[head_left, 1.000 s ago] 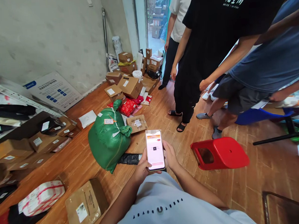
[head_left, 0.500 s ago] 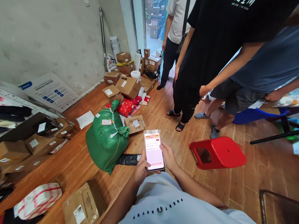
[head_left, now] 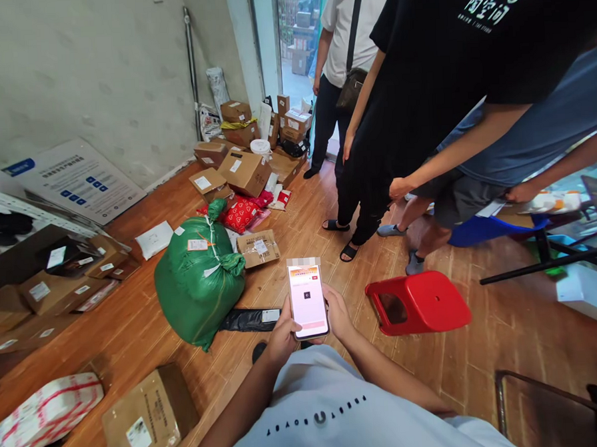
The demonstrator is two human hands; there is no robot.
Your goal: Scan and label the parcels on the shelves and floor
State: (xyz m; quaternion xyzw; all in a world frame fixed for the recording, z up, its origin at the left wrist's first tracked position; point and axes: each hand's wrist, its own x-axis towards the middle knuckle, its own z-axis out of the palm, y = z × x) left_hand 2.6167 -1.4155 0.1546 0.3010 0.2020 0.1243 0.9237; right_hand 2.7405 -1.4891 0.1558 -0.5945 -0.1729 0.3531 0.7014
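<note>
A smartphone [head_left: 309,309] is upright in front of my shirt, its lit screen mostly white and pale pink with a small dark square near the middle. My left hand [head_left: 283,336] grips its left side, the thumb over the lower left of the screen. Along the right edge, my right hand [head_left: 338,315] is closed around the phone, with most of its fingers hidden behind it. Beyond my left hand lie a black wrapped parcel [head_left: 248,320] and a big tied green sack [head_left: 196,282] with a paper label.
Boxes [head_left: 246,173] and parcels crowd the far wall; more boxes [head_left: 56,289] fill a shelf at left. A carton [head_left: 148,418] lies at lower left. A red stool [head_left: 417,302] is to my right. Several people stand ahead, one in a black shirt [head_left: 450,62].
My right thumb has moved off the screen to the phone's edge. Lines of text on the screen have given way to a small dark square. The view has turned slightly right.
</note>
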